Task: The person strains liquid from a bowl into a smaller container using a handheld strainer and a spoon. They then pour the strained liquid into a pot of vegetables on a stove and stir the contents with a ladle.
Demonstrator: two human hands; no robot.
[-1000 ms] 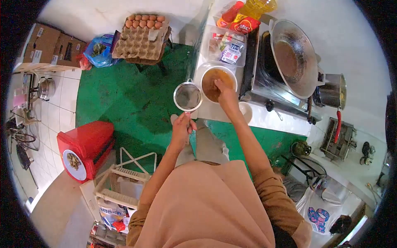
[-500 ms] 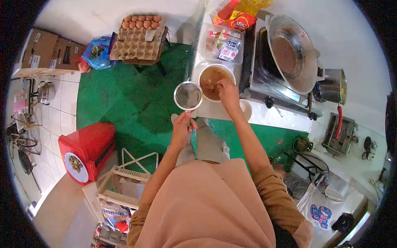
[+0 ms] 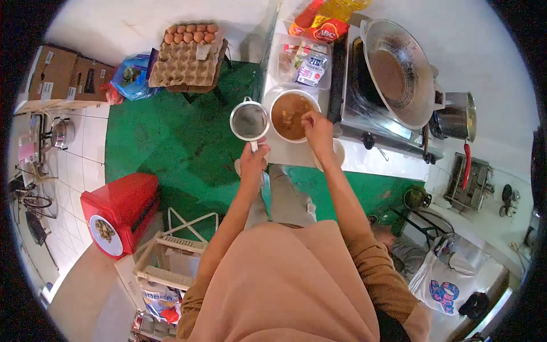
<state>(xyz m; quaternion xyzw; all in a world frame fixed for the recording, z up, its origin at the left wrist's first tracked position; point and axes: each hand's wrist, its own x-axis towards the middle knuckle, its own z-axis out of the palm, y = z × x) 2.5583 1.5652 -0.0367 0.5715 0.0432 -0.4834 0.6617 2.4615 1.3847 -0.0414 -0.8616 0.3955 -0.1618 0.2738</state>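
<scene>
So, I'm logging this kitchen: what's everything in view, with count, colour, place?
Sieve: 1, silver, centre
Bowl: 1, white, brown liquid inside, on counter
Tub: 1, clear, on counter
ABC pack: 1, red, upper centre
Bottle: 1, yellow, upper centre
Wok: 1, grey, on stove
Pot: 1, silver, beside wok
Eggs: 10, brown, in tray
Bag: 1, blue, upper left
Carrier bag: 1, white, lower right
Boxes: 2+, brown, far left
Container: 1, red, lower left
Plate: 1, white, lower left
Others: uncounted, mixed, around edges
Left hand: 1, bare, holding sieve
Right hand: 1, bare, at bowl's edge

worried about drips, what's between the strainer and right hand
The head view shows a bowl of brownish liquid between the strainer and right hand.
</scene>
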